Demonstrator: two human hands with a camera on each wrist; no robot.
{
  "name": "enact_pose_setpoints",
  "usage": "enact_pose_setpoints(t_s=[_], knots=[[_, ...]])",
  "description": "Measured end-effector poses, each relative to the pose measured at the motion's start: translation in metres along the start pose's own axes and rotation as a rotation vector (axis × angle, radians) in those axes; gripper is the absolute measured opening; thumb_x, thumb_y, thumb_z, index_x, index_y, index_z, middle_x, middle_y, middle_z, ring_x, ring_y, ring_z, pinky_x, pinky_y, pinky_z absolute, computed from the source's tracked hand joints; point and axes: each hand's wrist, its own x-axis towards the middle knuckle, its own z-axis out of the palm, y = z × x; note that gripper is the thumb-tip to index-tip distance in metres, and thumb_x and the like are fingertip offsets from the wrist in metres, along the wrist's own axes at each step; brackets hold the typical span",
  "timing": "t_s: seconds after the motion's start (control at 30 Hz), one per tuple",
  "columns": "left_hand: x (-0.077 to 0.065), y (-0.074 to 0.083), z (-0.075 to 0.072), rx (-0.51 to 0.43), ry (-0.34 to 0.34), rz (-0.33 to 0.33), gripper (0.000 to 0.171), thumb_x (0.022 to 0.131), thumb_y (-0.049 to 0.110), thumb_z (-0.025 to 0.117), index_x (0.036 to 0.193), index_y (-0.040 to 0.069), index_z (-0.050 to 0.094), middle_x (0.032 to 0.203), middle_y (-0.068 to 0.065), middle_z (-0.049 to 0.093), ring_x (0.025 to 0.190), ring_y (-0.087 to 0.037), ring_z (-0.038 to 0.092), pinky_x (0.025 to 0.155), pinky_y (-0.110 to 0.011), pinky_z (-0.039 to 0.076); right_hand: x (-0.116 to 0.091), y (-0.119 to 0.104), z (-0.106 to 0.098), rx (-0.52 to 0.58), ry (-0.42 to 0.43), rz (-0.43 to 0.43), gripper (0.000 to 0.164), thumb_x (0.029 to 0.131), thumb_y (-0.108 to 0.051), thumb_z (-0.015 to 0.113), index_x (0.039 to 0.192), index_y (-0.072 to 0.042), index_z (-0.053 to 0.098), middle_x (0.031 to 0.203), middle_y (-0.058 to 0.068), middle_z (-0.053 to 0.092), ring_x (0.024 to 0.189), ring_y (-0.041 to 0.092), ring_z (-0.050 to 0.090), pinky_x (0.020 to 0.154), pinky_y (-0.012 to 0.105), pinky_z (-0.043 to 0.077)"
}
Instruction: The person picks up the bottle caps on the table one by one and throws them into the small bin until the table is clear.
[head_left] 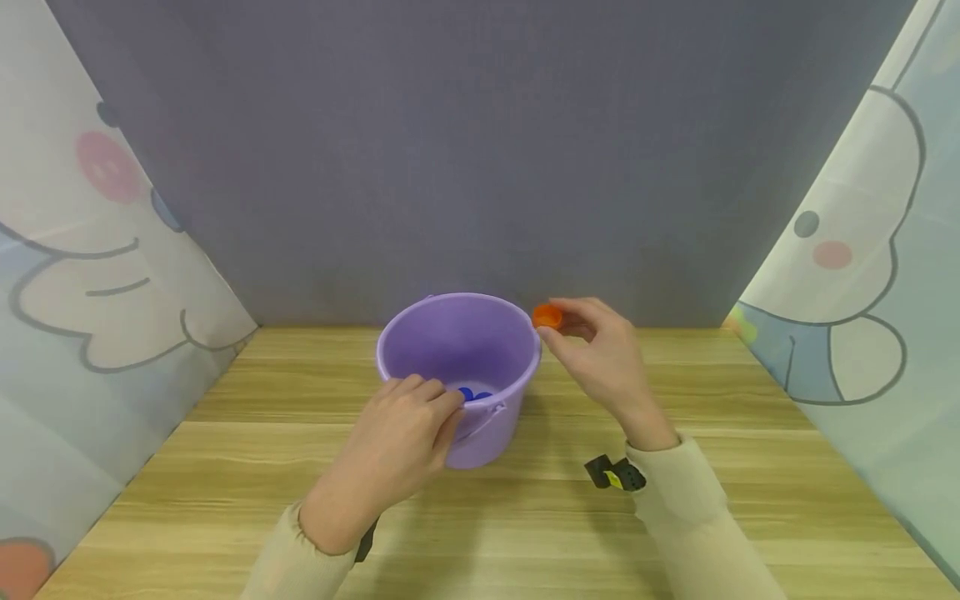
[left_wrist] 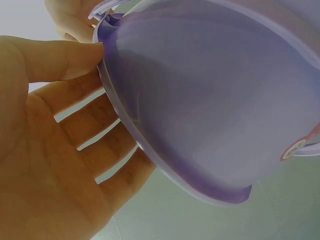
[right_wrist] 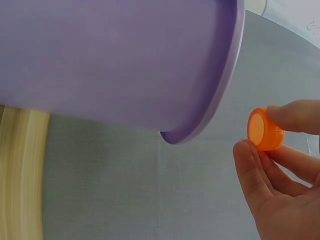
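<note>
A purple bucket (head_left: 491,433) stands on the table, leaning slightly toward the person. Its near rim is held by my left hand (head_left: 401,429); the left wrist view shows the thumb (left_wrist: 70,61) at the rim and the fingers reaching over it. Just off the right side of the rim, my right hand (head_left: 603,354) pinches an orange bottle cap (head_left: 547,317) between thumb and fingertips. That ridged cap (right_wrist: 265,129) is apart from the bucket in the right wrist view. A few small blue pieces (head_left: 467,393) lie inside the bucket, partly hidden by its near wall.
The wood-grain table (head_left: 247,467) extends around the bucket. A plain grey panel (head_left: 480,150) rises behind it, and printed cartoon sheets (head_left: 840,275) stand at both sides. A bucket handle (head_left: 480,427) hangs along the near side. Black wrist gear (head_left: 615,472) sits by the right sleeve.
</note>
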Motion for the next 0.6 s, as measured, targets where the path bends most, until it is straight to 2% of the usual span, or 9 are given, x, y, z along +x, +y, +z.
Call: enact_pose_setpoints(t_s=[0.37, 0.6], knots=[[0.0, 0.0, 0.0, 0.006, 0.005, 0.004, 0.026, 0.086, 0.009, 0.075, 0.073, 0.016, 0.054, 0.065, 0.006, 0.046, 0.06, -0.016, 0.045, 0.058, -0.03, 0.039, 0.007, -0.005, 0.012, -0.002, -0.048, 0.015, 0.036, 0.087, -0.005, 0.078, 0.122, 0.003, 0.07, 0.11, 0.014, 0.067, 0.096, 0.025, 0.07, 0.087, 0.032, 0.057], [0.0, 0.0, 0.0, 0.011, -0.003, 0.002, 0.024, 0.086, 0.01, 0.076, 0.074, 0.016, 0.055, 0.066, 0.006, 0.048, 0.061, -0.016, 0.046, 0.059, -0.03, 0.039, 0.01, -0.01, 0.021, 0.009, -0.059, -0.003, 0.038, 0.086, -0.003, 0.078, 0.122, 0.005, 0.069, 0.11, 0.016, 0.067, 0.096, 0.027, 0.071, 0.086, 0.031, 0.057]])
